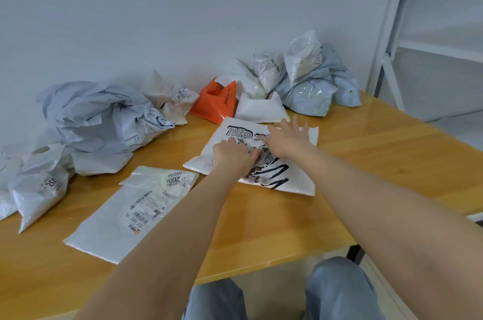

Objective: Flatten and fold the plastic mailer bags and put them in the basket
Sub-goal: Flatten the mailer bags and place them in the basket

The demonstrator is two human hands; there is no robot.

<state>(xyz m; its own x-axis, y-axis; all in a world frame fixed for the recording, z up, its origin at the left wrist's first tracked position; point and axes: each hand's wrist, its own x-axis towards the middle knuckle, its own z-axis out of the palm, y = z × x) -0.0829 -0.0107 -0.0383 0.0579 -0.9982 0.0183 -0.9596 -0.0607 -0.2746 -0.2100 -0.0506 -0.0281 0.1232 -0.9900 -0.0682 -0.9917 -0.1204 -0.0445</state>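
A white mailer bag with black lettering (292, 183) lies flat in the middle of the wooden table (379, 152). Both my hands rest on top of it. My left hand (234, 155) presses down on its centre, palm down, fingers lying over the print. My right hand (288, 138) lies flat just beyond it with fingers spread toward the bag's far edge. A second white mailer with shipping labels (125, 217) lies flattened to the left, nearer the front edge. No basket is in view.
Crumpled grey and white bags (99, 121) pile up at the back left, an orange bag (214, 102) sits behind the lettered one, and more stuffed bags (305, 79) heap at the back right. A white metal rack (407, 32) stands right of the table.
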